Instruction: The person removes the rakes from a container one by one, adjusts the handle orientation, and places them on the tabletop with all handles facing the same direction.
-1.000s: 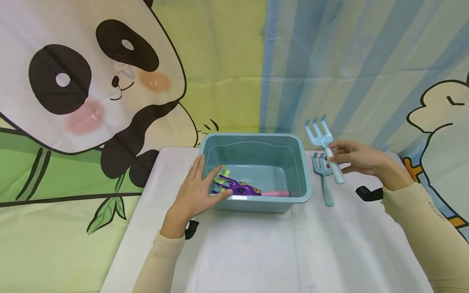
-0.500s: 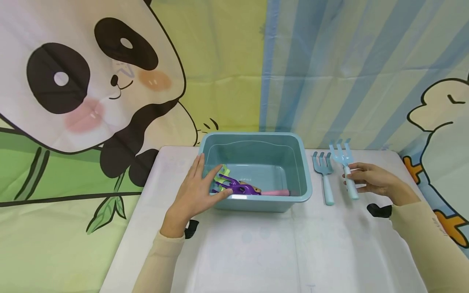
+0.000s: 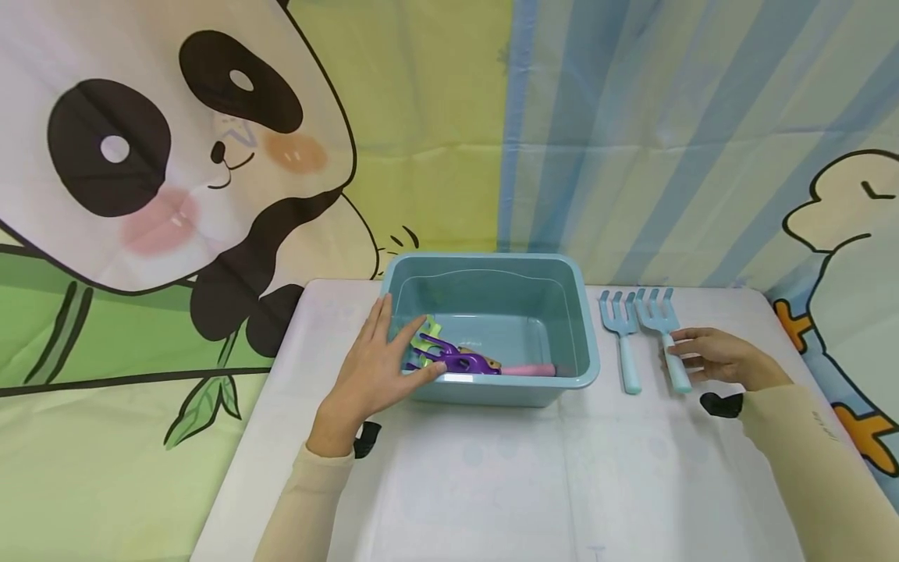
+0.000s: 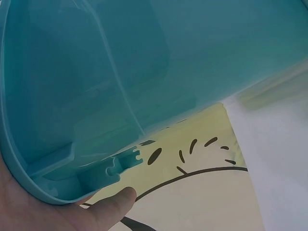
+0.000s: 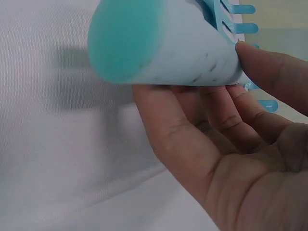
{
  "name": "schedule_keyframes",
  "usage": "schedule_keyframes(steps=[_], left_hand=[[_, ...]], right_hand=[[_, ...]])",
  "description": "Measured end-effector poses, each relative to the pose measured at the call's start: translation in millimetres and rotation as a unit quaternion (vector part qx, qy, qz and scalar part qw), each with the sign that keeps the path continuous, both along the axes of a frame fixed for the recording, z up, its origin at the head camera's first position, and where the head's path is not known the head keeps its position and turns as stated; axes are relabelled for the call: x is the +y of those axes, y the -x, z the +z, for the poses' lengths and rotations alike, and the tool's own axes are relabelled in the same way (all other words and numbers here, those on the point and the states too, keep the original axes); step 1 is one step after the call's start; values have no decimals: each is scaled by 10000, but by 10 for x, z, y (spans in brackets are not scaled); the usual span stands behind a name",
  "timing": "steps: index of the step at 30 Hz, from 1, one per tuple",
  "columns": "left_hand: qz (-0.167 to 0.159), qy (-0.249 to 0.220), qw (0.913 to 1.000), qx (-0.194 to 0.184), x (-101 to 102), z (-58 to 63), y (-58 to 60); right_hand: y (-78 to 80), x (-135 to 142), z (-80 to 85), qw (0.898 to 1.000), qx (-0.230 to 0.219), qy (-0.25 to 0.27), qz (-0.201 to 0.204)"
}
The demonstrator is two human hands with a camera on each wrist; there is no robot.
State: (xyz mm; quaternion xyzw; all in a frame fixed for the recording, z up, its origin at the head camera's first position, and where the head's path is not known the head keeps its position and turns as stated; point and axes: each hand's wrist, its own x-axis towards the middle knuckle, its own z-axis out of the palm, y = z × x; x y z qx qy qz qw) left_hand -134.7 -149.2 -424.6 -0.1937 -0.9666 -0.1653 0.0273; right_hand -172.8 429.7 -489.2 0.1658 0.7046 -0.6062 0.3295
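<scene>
My right hand (image 3: 723, 355) pinches the handle of a light blue hand fork (image 3: 656, 316) between thumb and fingers, close over the white table at the right. In the right wrist view the fork's pale handle (image 5: 192, 48) with its turquoise end lies between thumb and fingers. A matching hand fork (image 3: 621, 336) lies just left of it, tines toward the wall. My left hand (image 3: 375, 367) rests with spread fingers on the front left corner of a blue-green plastic basin (image 3: 502, 398). The left wrist view shows that hand (image 4: 62, 216) at the basin's rim.
Inside the basin lie a purple pronged plastic piece (image 3: 460, 361), a pink handle (image 3: 530, 371) and a lime green piece (image 3: 426, 336). A cloth wall with a printed panda (image 3: 302, 234) stands behind the white-covered table (image 3: 492, 484).
My right hand has moved the hand fork right and then down beside the other one. The fork's tines now lie lower. My left hand has stayed on the basin's corner.
</scene>
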Motion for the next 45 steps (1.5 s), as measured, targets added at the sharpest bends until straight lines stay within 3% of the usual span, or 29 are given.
schedule_keyframes(steps=[16,21,29,35,40,45], left_hand=[[-21,-35,10000,59,8,8,-15],[-21,-30,10000,71,5,11,-14],[-26,-20,9999,95,-1,10,-3],[-48,-27,10000,81,2,13,-7],[-43,-7,9999,100,3,18,-4],[-31,-1,10000,43,4,16,-6]], right_hand=[[11,-7,19,9999,-101,-7,-86],[24,-2,4,9979,128,-548,334],[71,-21,-18,9834,359,-1530,909],[53,-71,18,9803,442,-1694,911],[66,-67,23,9795,456,-1848,656],[65,-71,128,9764,646,-1951,662]])
